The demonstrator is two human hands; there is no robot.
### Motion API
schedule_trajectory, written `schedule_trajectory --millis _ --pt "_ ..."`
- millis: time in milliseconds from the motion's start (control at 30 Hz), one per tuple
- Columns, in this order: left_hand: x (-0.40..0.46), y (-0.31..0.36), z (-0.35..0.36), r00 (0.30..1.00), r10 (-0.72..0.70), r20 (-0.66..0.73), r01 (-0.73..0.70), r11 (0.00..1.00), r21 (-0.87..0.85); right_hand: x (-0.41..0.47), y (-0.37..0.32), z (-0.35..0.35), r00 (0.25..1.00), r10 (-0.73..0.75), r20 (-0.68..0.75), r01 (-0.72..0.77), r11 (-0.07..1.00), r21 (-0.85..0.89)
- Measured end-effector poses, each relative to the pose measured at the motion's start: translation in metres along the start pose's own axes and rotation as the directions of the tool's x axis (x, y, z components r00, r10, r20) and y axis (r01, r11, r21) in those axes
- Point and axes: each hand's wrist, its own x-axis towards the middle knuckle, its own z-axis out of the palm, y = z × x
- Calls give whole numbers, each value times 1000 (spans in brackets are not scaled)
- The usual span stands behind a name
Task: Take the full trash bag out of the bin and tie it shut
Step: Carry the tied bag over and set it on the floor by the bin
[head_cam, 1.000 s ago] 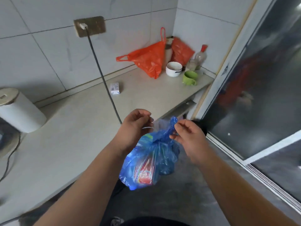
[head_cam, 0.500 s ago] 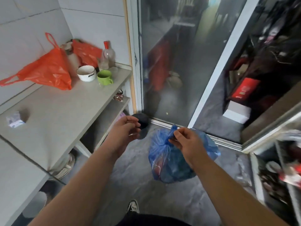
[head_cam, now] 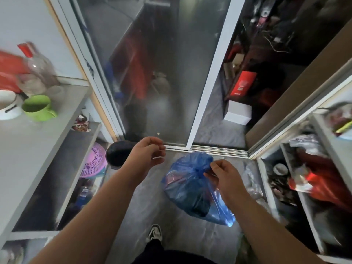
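Note:
A full blue trash bag hangs above the grey floor, its neck gathered into a knot at the top. My right hand pinches that knotted neck and carries the bag's weight. My left hand is a little to the left and higher, apart from the bag, fingers loosely curled with nothing in them. A dark round bin stands on the floor behind my left wrist, mostly hidden.
A grey counter on the left bears a green mug, a white bowl and a clear bottle; a purple colander sits below. A frosted sliding door is ahead. Cluttered shelves stand on the right. My shoe is on the floor.
My left hand let go of the bag and now only the right hand holds it. My view has swung right, from the counter to the sliding door and right-hand shelves.

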Motion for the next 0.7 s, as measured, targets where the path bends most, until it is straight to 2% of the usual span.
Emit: schedule_trajectory --millis 167,333,500,700 --pt "76 4 25 996 -93 3 93 992 84 82 2 10 993 64 -95 -72 994 -79" --pt "151 -2 56 983 -175 -48 179 981 76 175 17 17 983 171 -69 -177 981 -85" --pt "239 -39 75 974 -196 -118 205 976 72 278 74 21 959 283 -25 -284 953 -104" --pt "337 -117 67 947 -272 -174 275 961 -2 389 155 38 921 388 16 -384 916 -118"
